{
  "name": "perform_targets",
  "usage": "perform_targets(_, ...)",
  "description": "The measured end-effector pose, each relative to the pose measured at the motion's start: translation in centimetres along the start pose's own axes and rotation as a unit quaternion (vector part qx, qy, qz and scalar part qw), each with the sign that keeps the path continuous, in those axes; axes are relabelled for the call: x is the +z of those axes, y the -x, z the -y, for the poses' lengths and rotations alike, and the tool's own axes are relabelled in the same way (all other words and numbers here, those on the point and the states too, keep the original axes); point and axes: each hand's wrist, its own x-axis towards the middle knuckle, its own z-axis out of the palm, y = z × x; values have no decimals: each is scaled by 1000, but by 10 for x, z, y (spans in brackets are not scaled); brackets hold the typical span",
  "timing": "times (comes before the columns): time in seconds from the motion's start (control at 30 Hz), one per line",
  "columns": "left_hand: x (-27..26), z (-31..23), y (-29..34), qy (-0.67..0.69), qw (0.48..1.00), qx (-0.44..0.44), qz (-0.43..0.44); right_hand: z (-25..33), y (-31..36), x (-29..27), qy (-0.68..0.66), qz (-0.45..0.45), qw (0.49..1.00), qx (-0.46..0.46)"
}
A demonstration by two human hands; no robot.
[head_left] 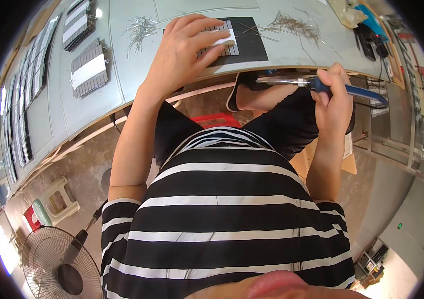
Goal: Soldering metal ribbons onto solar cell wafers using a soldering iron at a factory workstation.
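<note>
While left hand, fingers spread, covers upper-centre slatted panel, right hand grips soldering iron, tip leftward, below panel.

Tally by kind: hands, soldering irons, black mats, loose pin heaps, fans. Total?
Hands: 2 (left hand, right hand)
Soldering iron: 1
Black mat: 1
Loose pin heaps: 2 (left heap, right heap)
Fan: 1
Total: 7

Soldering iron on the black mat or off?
Off: the right hand holds the soldering iron, tip short of the mat's near edge.
</note>
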Motion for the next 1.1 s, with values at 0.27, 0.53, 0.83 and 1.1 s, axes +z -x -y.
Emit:
perform_targets(0.27, -19, -43, 16, 148, 975, -123, -109, 7, 27, 5, -213, -35, 972, 90)
perform_targets(0.53, -16, -122, 30, 483, 832, -261, -83, 2, 35, 10, -305, 41, 944, 118)
perform_targets(0.83, -12, -126, 20, 552, 753, -343, -102, 2, 44, 9, -305, 45, 947, 92)
perform_targets(1.1, 34, -111, 63, 97, 991, -73, 57, 1, 37, -13, -329, 13, 944, -1)
